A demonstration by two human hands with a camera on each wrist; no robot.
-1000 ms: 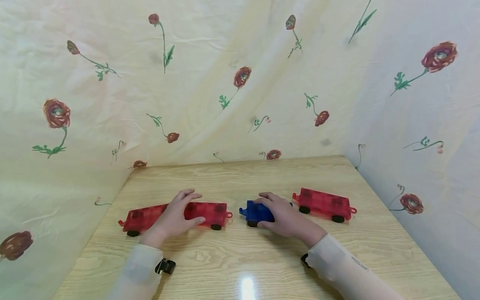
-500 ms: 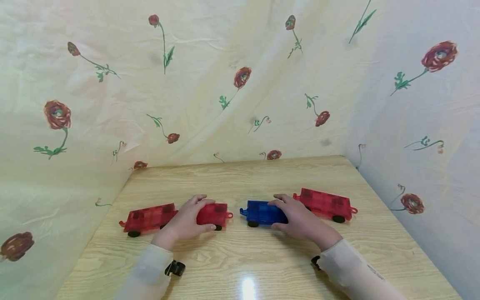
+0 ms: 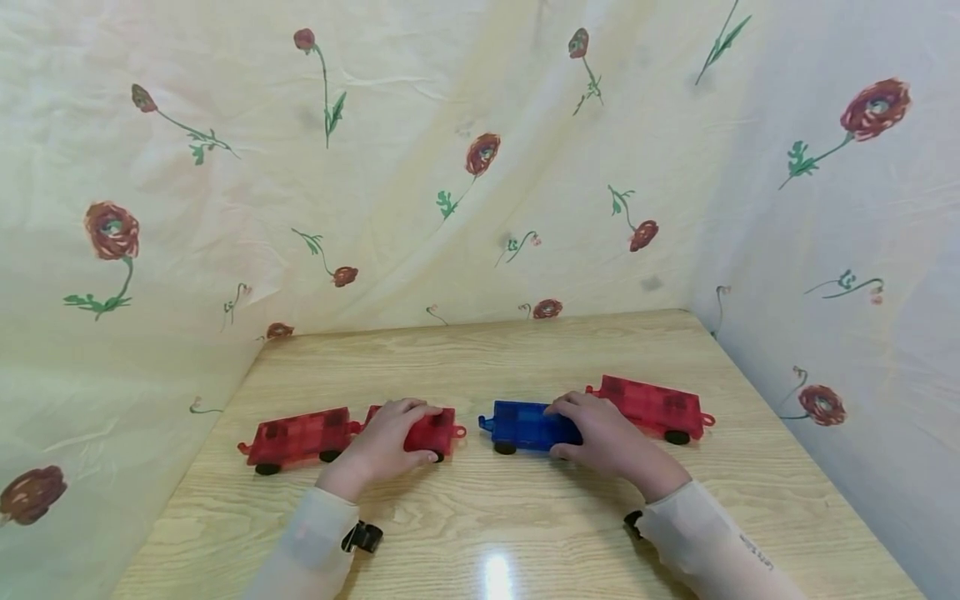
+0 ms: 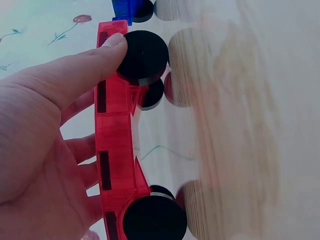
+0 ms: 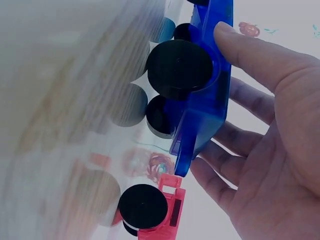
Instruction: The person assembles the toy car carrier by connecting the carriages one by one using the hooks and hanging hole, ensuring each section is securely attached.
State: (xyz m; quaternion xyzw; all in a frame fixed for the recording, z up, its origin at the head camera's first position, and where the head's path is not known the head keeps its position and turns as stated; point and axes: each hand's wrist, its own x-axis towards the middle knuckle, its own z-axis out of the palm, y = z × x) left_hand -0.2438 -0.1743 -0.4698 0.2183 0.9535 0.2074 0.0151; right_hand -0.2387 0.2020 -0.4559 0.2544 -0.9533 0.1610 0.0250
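In the head view my left hand (image 3: pixel 378 448) pinches the right part of a red see-through toy train car (image 3: pixel 443 423). Its thumb lies by a black wheel (image 4: pixel 145 55) in the left wrist view, the other fingers behind the car. My right hand (image 3: pixel 613 442) grips the right end of a blue toy train car (image 3: pixel 521 423), thumb on the near side, fingers round the far side. The blue car's hook (image 3: pixel 486 422) faces the red car's ring (image 3: pixel 460 432) across a small gap. All cars stand on their wheels.
Another red car (image 3: pixel 300 435) stands at the left, its right end close to the held red car. A further red car (image 3: pixel 656 406) stands behind my right hand. The wooden table (image 3: pixel 450 533) is bordered by flowered cloth (image 3: pixel 405 192).
My left hand has slid rightward along the red car and closed its fingers on it. My right hand has shifted right to the blue car's right end. The cars have hardly moved.
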